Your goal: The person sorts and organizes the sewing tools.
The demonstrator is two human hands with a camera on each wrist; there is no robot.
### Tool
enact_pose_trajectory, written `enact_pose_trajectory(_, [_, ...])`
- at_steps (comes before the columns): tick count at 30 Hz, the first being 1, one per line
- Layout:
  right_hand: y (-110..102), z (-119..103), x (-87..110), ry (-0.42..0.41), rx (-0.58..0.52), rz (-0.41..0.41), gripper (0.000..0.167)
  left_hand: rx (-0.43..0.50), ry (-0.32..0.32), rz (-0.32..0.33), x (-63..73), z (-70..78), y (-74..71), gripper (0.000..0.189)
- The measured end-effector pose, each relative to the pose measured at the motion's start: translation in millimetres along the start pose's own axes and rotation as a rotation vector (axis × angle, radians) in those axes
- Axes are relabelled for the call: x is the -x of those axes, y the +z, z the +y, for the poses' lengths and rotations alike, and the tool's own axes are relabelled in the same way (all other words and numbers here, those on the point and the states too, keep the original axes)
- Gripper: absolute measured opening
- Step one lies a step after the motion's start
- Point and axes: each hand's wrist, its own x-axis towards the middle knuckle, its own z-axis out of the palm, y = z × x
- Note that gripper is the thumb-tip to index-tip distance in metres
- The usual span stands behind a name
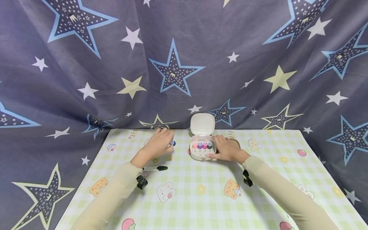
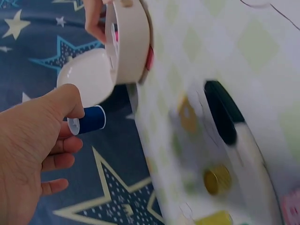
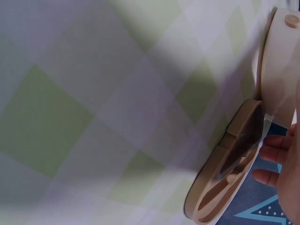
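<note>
My left hand (image 1: 159, 142) is raised over the left of the table and pinches a dark blue thread spool (image 2: 91, 120) between thumb and forefinger. Right of it stands a small white sewing box (image 1: 198, 157), its lid (image 1: 202, 124) tipped up at the back. A row of several thread spools (image 1: 200, 145), orange, purple, pink and black, sits in the box. My right hand (image 1: 227, 149) grips the box's right side, thumb at the front corner and fingers toward the back. Its thumb is hidden in the right wrist view.
A tan oval tray (image 3: 225, 164) with a dark part lies right of the box, under my right hand. A white tool with a black end (image 1: 162, 168), a gold thimble (image 2: 217, 179) and a yellow spool (image 2: 214, 219) lie at left. Star-patterned cloth (image 1: 178, 105) hangs behind the table.
</note>
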Motion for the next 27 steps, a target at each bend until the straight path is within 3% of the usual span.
enact_pose_trajectory(7, [-2,-1,1.3,0.013,0.000,-0.011,0.106,-0.028,0.085,0.045,-23.2,17.5,5.2,0.022])
enact_pose_trajectory(21, [0,-1,0.7,0.024,0.012,-0.014,0.105,-0.061,0.177,-0.033,-65.2,53.4,11.5,0.031])
enact_pose_trajectory(27, [-2,-2,1.3,0.029,0.018,-0.017,0.106,-0.063,0.214,-0.050,-79.4,63.1,14.6,0.022])
